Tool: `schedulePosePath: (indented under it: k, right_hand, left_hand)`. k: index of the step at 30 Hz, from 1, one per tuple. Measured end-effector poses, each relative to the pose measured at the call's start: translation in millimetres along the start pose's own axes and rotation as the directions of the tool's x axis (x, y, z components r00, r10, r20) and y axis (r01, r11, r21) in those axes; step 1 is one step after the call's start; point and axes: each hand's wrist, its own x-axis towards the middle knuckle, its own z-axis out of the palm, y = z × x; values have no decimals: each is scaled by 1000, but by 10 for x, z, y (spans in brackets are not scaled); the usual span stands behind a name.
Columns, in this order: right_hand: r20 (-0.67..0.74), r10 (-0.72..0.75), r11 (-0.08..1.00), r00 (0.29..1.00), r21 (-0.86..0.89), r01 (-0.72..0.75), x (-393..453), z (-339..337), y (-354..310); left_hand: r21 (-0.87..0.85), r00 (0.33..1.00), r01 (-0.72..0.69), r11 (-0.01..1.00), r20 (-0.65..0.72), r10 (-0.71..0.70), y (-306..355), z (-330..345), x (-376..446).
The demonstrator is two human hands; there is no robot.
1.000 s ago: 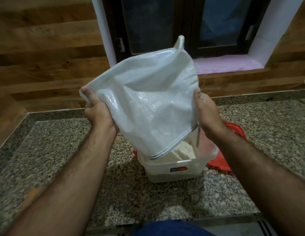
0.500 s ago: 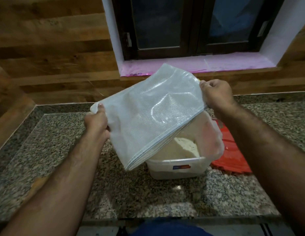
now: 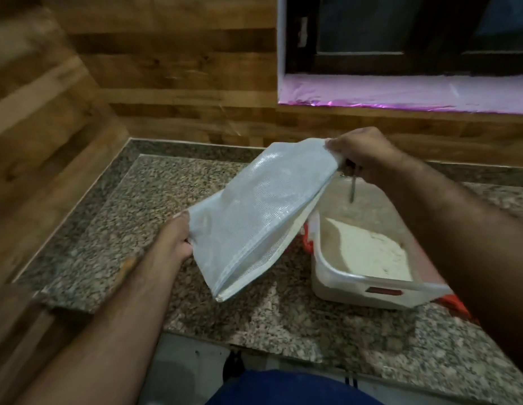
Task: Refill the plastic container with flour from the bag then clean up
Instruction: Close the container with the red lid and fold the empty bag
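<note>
Cloth, blue and blurred, fills the bottom edge nearest the camera, with pale floor showing just left of it. Two bare forearms reach forward from there over the speckled granite surface.

The left hand is clamped on the lower left corner of the bag, fingers curled under the edge. The bag is a white woven plastic one, flattened and limp, held up off the surface and slanting from that corner up to the right. Its folded bottom corner hangs lowest, above the granite and just left of the container.

The container is a clear rectangular tub that sits on the surface to the right of the bag, partly hidden by the right forearm. Flour lies inside as a pale heap against the near wall, and the walls above it look dusted. A red label marks the near wall. Part of a red lid shows beside the tub at its right, and a bit of red shows at its left, under the bag's edge.

The right hand is closed on the bag's upper corner, above the far end of the tub. A thin dark strand dangles below that hand.

Beyond the surface stands a wood-panelled wall, and a dark window with a pink sill sits at upper right.
</note>
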Motion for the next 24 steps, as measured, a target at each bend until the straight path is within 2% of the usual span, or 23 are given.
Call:
schedulePosePath:
  k: [3,6,10,12,14,18,19,21,22,24]
  right_hand:
    - [59,26,997,998,-76,-22,219,535,7]
    - [95,54,974,994,-224,-31,442,1020,123]
    - [100,64,878,993,-478,-9,703,1512,388]
    - [76,96,844,993,-535,-41,798,1677,551]
    - [21,124,813,992,-576,-89,888,1796,727]
    - [-20,144,692,989,-712,-115,858,2067,956]
    - [-4,130,656,992,-749,-89,779,2156,991]
    - [89,108,576,990,-817,10,540,2342,1097]
    - [153,82,530,985,-844,87,395,2425,1189]
    - [278,-21,461,960,-850,256,122,2590,1412]
  left_hand:
    - [-126,998,12,992,-61,-19,-377,-502,452]
    - [-172,981,72,982,-164,-101,-1110,-1030,1269]
    - [-75,967,82,994,-233,-98,-1199,-965,646]
    - [-4,975,105,994,-198,-104,-1334,-982,521]
    - [47,984,145,988,-107,-140,-1442,-1014,453]
    - [231,994,99,968,-65,-87,-1409,-998,258]
    - [325,995,101,940,-43,-92,-1380,-1036,221]
    - [560,994,84,824,10,-109,-1248,-1118,119]
    - [663,996,28,748,43,-76,-1182,-1169,82]
    - [784,981,-194,589,166,101,-1046,-1252,64]
